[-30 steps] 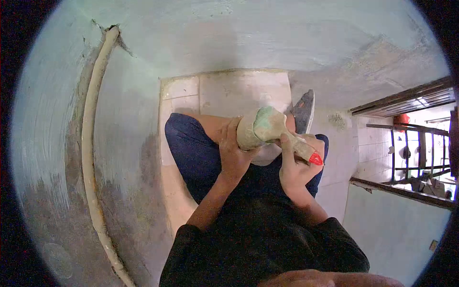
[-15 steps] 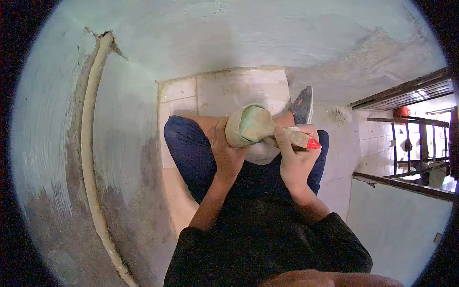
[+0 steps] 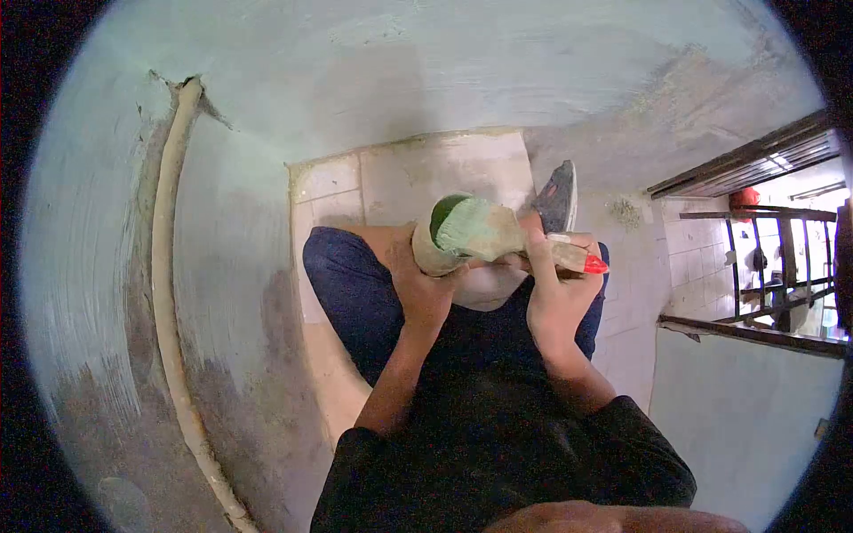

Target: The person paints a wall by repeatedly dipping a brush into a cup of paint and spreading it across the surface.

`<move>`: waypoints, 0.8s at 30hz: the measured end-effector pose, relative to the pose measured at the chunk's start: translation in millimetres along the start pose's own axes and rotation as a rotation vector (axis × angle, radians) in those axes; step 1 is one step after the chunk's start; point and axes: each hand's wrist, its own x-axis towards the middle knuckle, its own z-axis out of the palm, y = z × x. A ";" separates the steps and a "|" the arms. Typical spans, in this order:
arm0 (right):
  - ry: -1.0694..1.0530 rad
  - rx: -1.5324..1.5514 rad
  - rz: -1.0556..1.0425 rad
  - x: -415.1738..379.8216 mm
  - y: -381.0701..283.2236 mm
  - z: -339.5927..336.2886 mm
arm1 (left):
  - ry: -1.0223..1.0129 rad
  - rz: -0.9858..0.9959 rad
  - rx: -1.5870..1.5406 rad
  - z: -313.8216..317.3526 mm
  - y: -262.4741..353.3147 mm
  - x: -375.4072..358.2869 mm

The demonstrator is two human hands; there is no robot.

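Note:
My left hand [image 3: 423, 291] is wrapped round a small paint-smeared cup [image 3: 430, 252], which has green on its inside wall. In my right hand [image 3: 560, 298] is a wide paintbrush [image 3: 493, 233] with a red-tipped handle pointing right. Pale green paint coats its bristles, which lie over the cup's rim on the right side. How full the cup is cannot be made out, as the bristles cover part of its mouth.
A pale pipe [image 3: 164, 258] runs down the patchy, partly painted wall [image 3: 222, 231] at left. My shoe [image 3: 558, 200] rests on the tiled floor [image 3: 324, 184] in front of another wall [image 3: 498, 71]. A dark-framed opening with bars [image 3: 785, 266] is at right.
The paintbrush has moved right and partly out of the cup, so more of its green bristles shows. My right hand has shifted slightly right with it; my left hand still holds the cup.

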 end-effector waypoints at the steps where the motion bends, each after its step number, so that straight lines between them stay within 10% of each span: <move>1: 0.007 0.001 -0.004 1.0 3.6 -1.0 | 0.001 0.014 -0.013 0.4 -0.9 1.7; 9: -0.064 0.812 0.443 24.9 15.9 -17.9 | 0.032 0.077 0.040 10.2 -4.9 14.5; 24: -0.422 0.490 0.457 51.2 26.6 -70.9 | -0.085 0.029 -0.175 37.0 -1.6 42.3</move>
